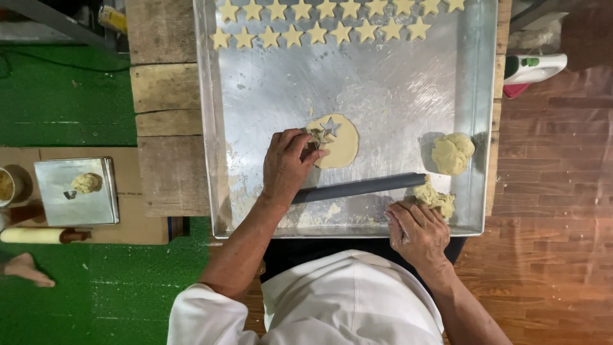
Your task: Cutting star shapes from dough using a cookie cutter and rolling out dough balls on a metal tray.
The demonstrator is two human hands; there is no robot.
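Note:
A flat round of pale dough (341, 144) lies in the middle of a large metal tray (396, 89), with a star-shaped hole cut near its top. My left hand (288, 163) pinches a small metal cutter (318, 136) at the round's left edge. Resting on the tray's near rim, my right hand (416, 231) touches a crumbly dough scrap (434, 199) with fingers curled. A dark grey rolling rod (357, 188) lies between the two hands. Two rows of cut star cookies (319, 32) line the tray's far end.
A dough ball (453, 153) sits at the tray's right side. The tray rests on wooden planks (165, 89). To the left are a small metal tray (76, 191) with dough, a wooden rolling pin (38, 236), a cup (7, 186) and another person's foot (25, 268).

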